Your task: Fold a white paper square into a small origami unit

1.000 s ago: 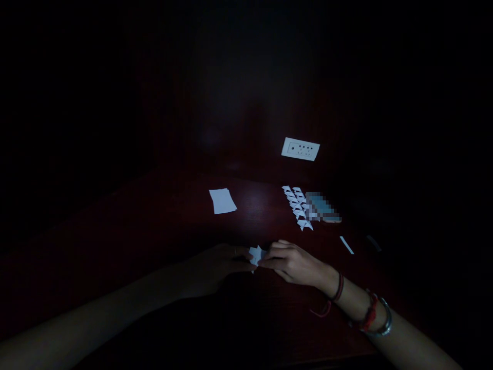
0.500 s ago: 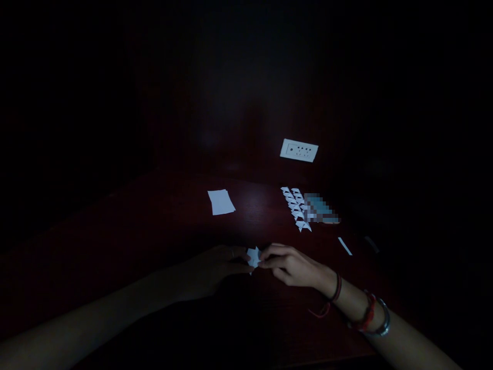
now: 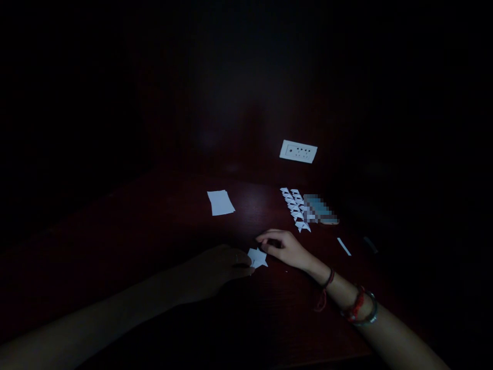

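A small folded white paper star (image 3: 258,257) is at the near middle of the dark red table. My left hand (image 3: 223,264), in shadow, pinches its left side between thumb and fingers. Just beyond the star's upper right edge is my right hand (image 3: 285,248), its thumb and fingers apart with nothing held between them. Whether a right fingertip brushes the paper I cannot tell. Red cords and a metal bangle are on the right wrist.
Several folded white paper pieces (image 3: 293,206) stand in rows at the right, beside a pixelated phone-like object (image 3: 322,209). White sheets (image 3: 221,203) lie farther back. A paper strip (image 3: 344,246) lies at the right. A socket panel (image 3: 298,151) is on the back wall.
My right hand has let go of the paper star and shifted up and slightly away from it. The star's right points now show. My left hand keeps its hold.
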{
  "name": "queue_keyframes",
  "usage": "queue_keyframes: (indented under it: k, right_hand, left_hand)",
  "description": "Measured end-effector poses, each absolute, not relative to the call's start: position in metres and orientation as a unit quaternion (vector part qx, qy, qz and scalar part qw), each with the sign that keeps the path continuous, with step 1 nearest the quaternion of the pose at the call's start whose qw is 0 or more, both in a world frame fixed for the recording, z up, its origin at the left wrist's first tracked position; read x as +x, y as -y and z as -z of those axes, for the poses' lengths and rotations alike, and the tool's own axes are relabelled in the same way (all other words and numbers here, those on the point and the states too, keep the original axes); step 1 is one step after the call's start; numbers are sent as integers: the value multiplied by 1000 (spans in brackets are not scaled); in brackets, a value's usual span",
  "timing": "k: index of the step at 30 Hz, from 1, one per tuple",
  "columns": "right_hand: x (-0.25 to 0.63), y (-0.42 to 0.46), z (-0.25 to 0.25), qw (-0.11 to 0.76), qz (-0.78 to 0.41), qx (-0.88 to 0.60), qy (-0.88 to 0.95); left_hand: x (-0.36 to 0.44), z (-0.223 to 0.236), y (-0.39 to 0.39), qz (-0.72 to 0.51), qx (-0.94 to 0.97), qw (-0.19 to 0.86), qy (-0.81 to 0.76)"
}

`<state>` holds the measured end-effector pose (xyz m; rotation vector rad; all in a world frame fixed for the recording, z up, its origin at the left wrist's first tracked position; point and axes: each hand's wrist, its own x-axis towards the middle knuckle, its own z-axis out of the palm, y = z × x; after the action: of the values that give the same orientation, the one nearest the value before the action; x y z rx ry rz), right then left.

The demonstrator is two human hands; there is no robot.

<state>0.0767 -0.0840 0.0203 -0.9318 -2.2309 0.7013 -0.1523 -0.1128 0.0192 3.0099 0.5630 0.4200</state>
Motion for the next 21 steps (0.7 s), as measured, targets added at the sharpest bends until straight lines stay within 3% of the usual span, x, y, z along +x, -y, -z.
queue_keyframes:
  k: [9, 21]
  right_hand:
    - [65, 78, -8, 270, -416, -401, 771]
    - [74, 91, -15, 266, -214, -269, 900]
  left_hand:
    - [-152, -21, 110, -137, 975, 51, -166]
    - [-153, -19, 112, -97, 978, 39, -182]
